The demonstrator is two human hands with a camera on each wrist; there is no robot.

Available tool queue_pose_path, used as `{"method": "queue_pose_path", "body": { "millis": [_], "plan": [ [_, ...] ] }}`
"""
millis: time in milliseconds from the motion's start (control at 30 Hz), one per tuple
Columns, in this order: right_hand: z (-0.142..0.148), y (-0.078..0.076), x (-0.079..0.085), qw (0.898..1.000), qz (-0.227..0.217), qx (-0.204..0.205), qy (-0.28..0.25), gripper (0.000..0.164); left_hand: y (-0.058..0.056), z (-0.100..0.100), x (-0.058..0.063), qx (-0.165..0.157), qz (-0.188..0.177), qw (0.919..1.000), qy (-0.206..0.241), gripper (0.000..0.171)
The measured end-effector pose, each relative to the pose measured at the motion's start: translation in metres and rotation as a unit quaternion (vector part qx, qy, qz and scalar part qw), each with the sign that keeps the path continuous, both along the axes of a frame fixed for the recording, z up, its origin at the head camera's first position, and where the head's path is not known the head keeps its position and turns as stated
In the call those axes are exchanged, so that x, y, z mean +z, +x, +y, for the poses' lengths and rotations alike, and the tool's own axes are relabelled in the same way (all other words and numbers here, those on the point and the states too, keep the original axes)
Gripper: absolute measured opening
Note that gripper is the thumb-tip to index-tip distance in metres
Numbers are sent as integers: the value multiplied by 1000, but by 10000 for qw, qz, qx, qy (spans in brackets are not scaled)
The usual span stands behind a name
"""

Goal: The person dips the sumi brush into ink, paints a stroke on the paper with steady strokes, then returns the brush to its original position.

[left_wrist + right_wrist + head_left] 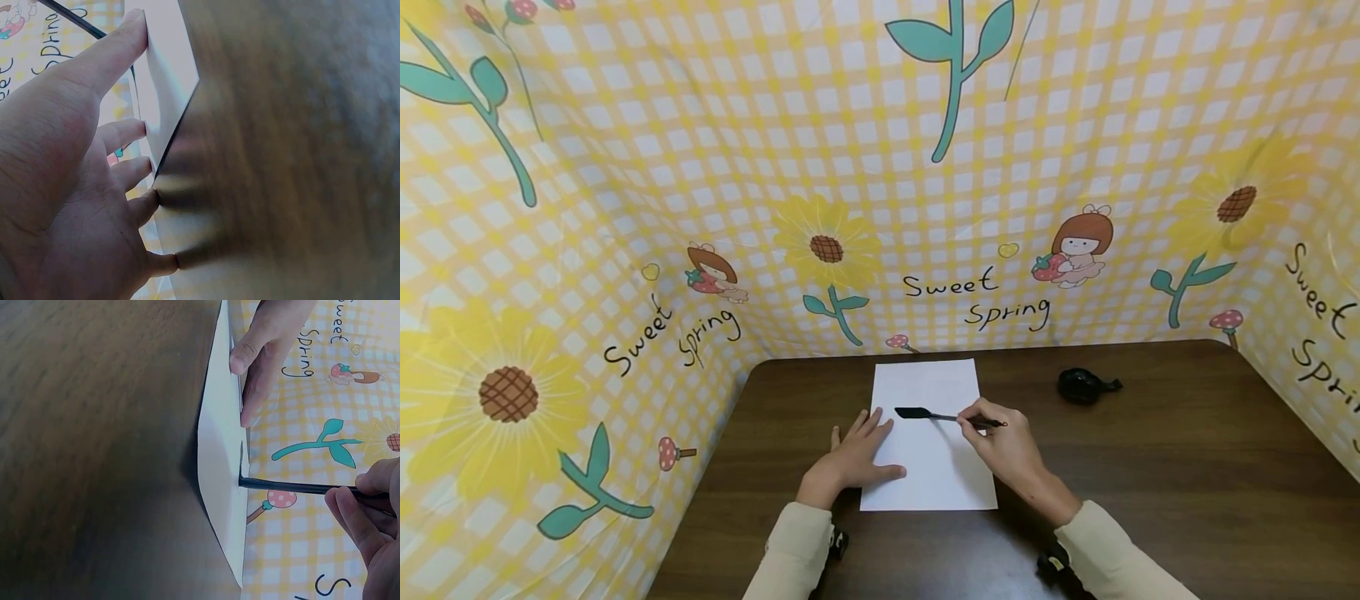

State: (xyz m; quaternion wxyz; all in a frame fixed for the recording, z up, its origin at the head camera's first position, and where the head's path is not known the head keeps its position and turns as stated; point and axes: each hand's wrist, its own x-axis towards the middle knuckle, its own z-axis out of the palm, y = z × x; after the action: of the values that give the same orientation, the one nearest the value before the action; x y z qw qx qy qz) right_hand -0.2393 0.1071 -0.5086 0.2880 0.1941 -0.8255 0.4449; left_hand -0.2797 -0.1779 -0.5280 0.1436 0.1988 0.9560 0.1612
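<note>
A white sheet of paper (925, 479) lies on the dark table. My left hand (861, 454) is spread at its left side, thumb and some fingertips on the sheet and the little finger over the wood. My right hand (1011, 446) pinches a thin dark brush (947, 417) between thumb and fingers, its handle slanting up to the right. In the right wrist view, the brush (294, 486) meets the paper at the end of a dark streak. From above, that streak is a short, thick black stroke (912, 412) across the upper part of the sheet.
A black rounded object with a narrow neck (1078, 386) sits on the table (1187, 450) to the right of the paper. Behind and at both sides hangs a yellow checked cloth (925, 208) with printed flowers. Dark wrist gear (1056, 565) shows under the right sleeve.
</note>
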Motion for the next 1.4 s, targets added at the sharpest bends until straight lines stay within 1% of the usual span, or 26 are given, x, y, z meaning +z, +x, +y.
{"method": "queue_pose_path", "body": {
  "millis": [233,367,533,767,1067,1400],
  "plan": [
    [5,2,0,10000,-46,6,2,14,1,0,0,-31,-16,10000,-8,96],
    [8,3,0,10000,-21,6,-24,15,2,0,0,-12,0,10000,49,96],
    [12,4,-1,9999,-99,-78,51,15,3,0,1,-8,6,10000,52,96],
    [15,6,2,9999,-96,-91,29,17,1,0,-1,-33,31,10000,46,97],
    [17,7,4,9997,-139,-159,93,14,2,0,0,-44,32,9999,124,97],
    [22,8,5,9997,-50,-198,111,15,2,1,-1,-7,50,10000,80,97]
  ]
}}
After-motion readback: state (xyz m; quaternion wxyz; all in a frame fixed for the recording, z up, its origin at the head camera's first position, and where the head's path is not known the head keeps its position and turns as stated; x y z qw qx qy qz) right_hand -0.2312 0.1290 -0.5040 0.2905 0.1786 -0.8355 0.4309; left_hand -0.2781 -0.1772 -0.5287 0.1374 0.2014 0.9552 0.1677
